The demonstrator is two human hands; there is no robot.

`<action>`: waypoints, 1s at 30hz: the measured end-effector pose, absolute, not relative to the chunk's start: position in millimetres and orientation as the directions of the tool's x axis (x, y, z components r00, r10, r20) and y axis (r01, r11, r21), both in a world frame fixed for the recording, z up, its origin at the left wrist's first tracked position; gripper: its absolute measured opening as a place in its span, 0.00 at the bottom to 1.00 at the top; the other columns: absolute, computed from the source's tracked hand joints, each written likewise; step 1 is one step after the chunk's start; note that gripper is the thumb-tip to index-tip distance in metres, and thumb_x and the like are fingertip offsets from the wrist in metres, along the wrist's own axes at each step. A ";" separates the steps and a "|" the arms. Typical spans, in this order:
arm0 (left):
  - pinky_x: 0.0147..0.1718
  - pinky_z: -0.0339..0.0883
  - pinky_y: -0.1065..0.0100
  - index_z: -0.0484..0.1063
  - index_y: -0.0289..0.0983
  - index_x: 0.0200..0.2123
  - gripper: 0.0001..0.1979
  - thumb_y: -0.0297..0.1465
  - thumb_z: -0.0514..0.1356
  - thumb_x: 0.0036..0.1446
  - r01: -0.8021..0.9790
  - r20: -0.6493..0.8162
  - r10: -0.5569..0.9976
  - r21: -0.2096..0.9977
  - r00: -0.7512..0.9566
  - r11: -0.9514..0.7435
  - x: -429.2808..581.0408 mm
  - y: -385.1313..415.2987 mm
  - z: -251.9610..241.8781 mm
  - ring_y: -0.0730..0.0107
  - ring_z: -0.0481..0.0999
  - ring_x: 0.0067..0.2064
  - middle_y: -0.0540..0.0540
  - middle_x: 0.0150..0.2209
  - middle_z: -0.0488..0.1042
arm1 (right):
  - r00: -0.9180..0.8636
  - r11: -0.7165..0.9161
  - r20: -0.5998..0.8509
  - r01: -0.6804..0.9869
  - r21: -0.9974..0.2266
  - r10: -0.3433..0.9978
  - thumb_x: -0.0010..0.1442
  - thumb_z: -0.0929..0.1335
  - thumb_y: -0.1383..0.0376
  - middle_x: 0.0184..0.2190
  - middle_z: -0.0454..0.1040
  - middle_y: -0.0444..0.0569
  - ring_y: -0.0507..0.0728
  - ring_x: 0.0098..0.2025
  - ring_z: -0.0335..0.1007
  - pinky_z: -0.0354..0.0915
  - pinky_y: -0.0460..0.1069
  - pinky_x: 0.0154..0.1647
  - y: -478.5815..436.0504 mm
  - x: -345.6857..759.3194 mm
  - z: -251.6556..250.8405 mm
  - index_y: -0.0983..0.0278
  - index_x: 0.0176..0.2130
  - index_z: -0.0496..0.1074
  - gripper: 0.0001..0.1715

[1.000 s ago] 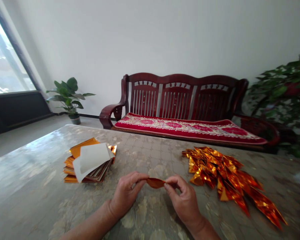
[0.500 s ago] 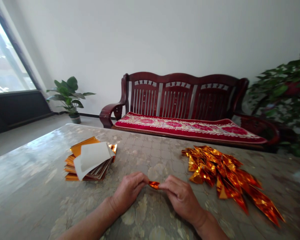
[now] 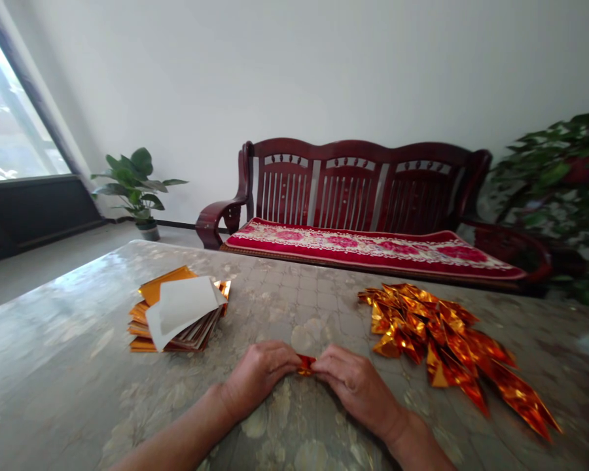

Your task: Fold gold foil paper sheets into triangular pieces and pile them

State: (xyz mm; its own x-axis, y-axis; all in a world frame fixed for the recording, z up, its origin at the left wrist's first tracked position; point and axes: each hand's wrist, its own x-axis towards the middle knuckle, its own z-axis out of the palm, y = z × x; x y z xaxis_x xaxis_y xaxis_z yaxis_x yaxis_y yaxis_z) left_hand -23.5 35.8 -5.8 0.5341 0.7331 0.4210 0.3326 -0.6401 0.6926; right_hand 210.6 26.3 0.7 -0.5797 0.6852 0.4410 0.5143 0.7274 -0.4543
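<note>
A dark red wooden bench [image 3: 368, 176] with a red floral cushion [image 3: 363, 252] stands behind the mottled surface [image 3: 73, 347]. On it, a heap of folded gold foil pieces [image 3: 446, 347] lies to the right, and a stack of foil sheets [image 3: 144, 320] under white paper [image 3: 181, 304] lies to the left. Between them, the left hand [image 3: 260, 376] and right hand [image 3: 353, 386], fingers closed, pinch a small folded foil piece [image 3: 305, 364] from either side.
</note>
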 end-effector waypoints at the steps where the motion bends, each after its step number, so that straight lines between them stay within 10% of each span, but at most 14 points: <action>1: 0.42 0.68 0.74 0.80 0.41 0.41 0.09 0.33 0.58 0.65 0.340 0.419 0.737 0.691 0.531 -0.638 -23.5 35.1 -5.6 0.72 0.78 0.39 0.48 0.37 0.80 | -0.573 0.724 0.446 0.503 -0.472 0.688 0.69 0.63 0.65 0.34 0.74 0.47 0.52 0.37 0.71 0.65 0.45 0.38 25.9 209.8 0.8 0.60 0.42 0.76 0.12; 30: 0.43 0.71 0.73 0.80 0.41 0.40 0.10 0.31 0.58 0.65 0.308 0.467 0.753 0.712 0.464 -0.631 -13.2 25.4 -2.3 0.71 0.78 0.40 0.46 0.39 0.78 | -0.505 0.731 0.528 0.455 -0.509 0.683 0.66 0.64 0.69 0.37 0.76 0.48 0.53 0.39 0.74 0.70 0.46 0.40 20.6 203.3 8.1 0.60 0.41 0.77 0.12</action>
State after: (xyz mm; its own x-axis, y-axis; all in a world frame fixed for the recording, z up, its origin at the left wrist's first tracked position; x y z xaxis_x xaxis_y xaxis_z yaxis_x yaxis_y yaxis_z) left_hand -13.2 25.4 -2.3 0.4644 0.7527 0.4666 0.3078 -0.6312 0.7119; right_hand 203.3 20.6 8.1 -0.5048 0.6826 0.5284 0.4551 0.7306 -0.5090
